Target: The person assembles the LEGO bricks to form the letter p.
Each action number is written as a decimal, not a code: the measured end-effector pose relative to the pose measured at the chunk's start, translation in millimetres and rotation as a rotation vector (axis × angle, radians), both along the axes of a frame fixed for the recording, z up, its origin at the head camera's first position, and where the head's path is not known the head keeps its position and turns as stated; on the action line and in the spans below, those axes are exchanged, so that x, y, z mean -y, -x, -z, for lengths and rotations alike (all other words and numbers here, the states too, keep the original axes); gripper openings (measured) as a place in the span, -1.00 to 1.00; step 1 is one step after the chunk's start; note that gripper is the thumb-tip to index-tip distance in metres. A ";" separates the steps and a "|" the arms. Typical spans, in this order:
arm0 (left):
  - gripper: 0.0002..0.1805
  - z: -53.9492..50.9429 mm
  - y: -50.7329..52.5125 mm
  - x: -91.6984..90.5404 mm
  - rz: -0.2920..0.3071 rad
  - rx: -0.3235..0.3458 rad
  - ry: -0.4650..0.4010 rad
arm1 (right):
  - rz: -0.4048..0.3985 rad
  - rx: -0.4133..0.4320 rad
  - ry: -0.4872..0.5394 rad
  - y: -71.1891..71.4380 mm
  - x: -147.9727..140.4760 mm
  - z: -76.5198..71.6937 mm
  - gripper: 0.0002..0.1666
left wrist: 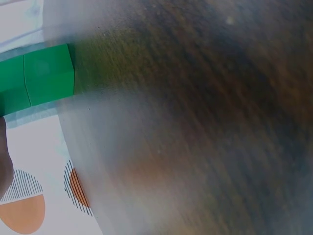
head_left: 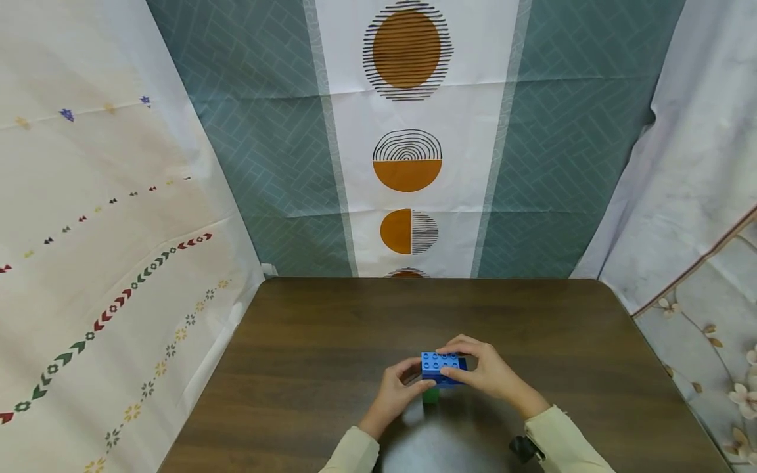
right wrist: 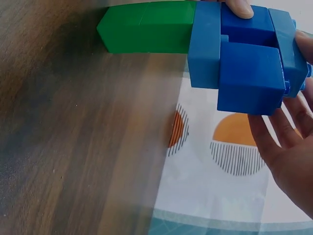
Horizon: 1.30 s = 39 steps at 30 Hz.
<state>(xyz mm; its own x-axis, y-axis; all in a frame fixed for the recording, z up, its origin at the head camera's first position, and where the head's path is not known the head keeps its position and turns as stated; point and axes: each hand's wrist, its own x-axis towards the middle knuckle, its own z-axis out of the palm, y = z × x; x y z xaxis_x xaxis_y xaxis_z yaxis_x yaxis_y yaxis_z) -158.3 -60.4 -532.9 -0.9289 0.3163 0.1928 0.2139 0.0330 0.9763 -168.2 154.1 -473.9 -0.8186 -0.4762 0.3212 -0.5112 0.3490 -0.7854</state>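
A blue studded toy brick [head_left: 440, 361] tops a small build, with more blue bricks [right wrist: 252, 78] beneath it. Below them extends a column of green bricks [right wrist: 146, 27], its lower end over the table; contact there is unclear. My left hand [head_left: 397, 393] holds the build's left side between thumb and fingers; one finger [left wrist: 5, 161] shows at the edge of the left wrist view. From the right, my right hand [head_left: 491, 373] pinches the top blue brick, thumb in front and fingers behind. In the left wrist view only green bricks [left wrist: 46, 76] appear; the blue ones are out of frame.
The brown wooden table [head_left: 331, 328] reaches back to a teal and white patterned cloth [head_left: 272, 131]. Patterned pale cloths hang at the left [head_left: 118, 217] and right. A black band [head_left: 525, 448] sits at the right sleeve.
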 end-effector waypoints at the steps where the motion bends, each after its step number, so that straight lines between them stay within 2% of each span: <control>1: -0.62 -0.2 0.3 0.1 0.001 -0.001 -0.003 | 0.003 0.001 0.005 -1.9 0.9 -3.7 -0.66; 4: -0.62 -0.5 1.0 0.5 0.001 0.000 -0.005 | 0.011 0.010 0.005 -6.3 2.9 -12.2 -0.66; 9: -0.63 -0.9 1.0 1.5 -0.006 0.007 0.004 | 0.022 0.016 0.006 -8.6 5.3 -14.9 -0.66; 15: -0.64 -2.2 0.6 2.0 -0.019 -0.003 0.013 | 0.056 -0.004 0.007 -8.9 7.5 -13.0 -0.66; 23: -0.64 -2.9 -1.7 2.3 -0.025 0.016 0.036 | 0.038 0.023 0.025 -8.3 6.6 -11.3 -0.67; 29: -0.64 -3.2 -1.8 1.6 -0.036 -0.016 0.039 | 0.055 0.029 0.052 -8.3 7.2 -6.0 -0.66; 39: -0.63 -1.2 -3.3 -2.5 -0.037 -0.015 0.024 | 0.083 0.065 0.106 -15.0 0.6 4.8 -0.63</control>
